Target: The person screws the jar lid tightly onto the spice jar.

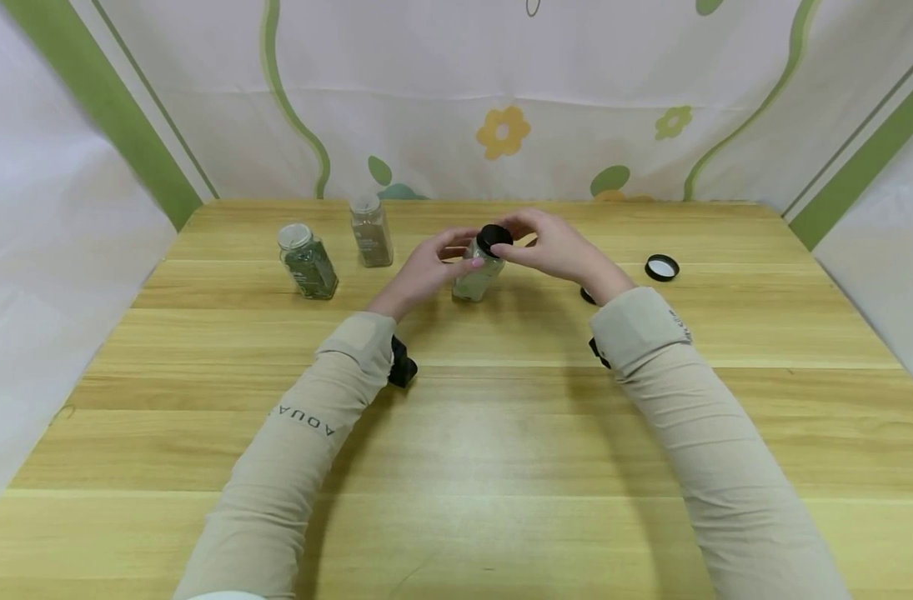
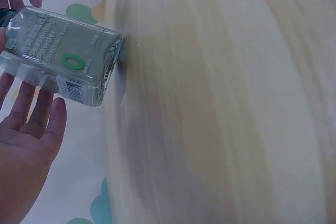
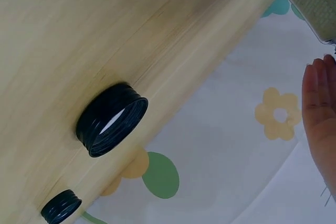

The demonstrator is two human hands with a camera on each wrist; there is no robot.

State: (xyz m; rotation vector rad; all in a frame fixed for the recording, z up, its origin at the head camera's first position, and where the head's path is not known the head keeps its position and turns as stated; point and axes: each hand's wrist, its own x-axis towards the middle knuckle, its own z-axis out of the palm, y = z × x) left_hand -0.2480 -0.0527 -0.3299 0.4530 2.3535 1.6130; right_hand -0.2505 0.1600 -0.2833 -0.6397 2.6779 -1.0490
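Note:
A clear glass jar of seasoning powder [image 1: 471,286] [image 2: 52,51] stands at the far middle of the table, topped by a black lid [image 1: 494,239]. My left hand [image 1: 431,265] [image 2: 29,137] holds the jar's side, thumb in front and fingers behind. From the right, my right hand [image 1: 555,244] [image 3: 321,109] pinches the lid between thumb and fingers. In the right wrist view only the jar's lower part [image 3: 310,1] shows, and the lid is outside the picture.
Left of the jar stand two lidless spice jars with pale tops, one with green flakes [image 1: 311,268] and one with brownish powder [image 1: 372,236]. Two black lids [image 1: 662,267] [image 3: 94,124] lie to the right, one partly hidden behind the right wrist. A patterned curtain [image 1: 426,75] hangs behind the table.

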